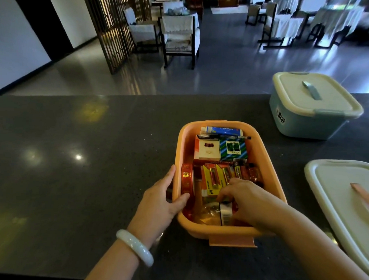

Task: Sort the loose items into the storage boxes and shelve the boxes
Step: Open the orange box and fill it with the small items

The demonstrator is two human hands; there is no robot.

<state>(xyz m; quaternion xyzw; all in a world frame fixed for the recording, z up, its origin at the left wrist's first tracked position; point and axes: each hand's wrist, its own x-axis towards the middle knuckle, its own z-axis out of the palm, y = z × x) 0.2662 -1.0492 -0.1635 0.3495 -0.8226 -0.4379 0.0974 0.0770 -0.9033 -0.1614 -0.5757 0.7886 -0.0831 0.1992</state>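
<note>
Packing the orange box (269, 164) on the counter (93, 178).
The left hand (166, 200) gripped its rim to steady it, while the right hand (248, 199) pinched a tape roll (225, 213), seating it inside.

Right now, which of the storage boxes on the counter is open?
The orange box in the middle, filled with small items, has no lid. The blue box behind it on the right is closed with a cream lid. Another lid lies separately at right.
</note>
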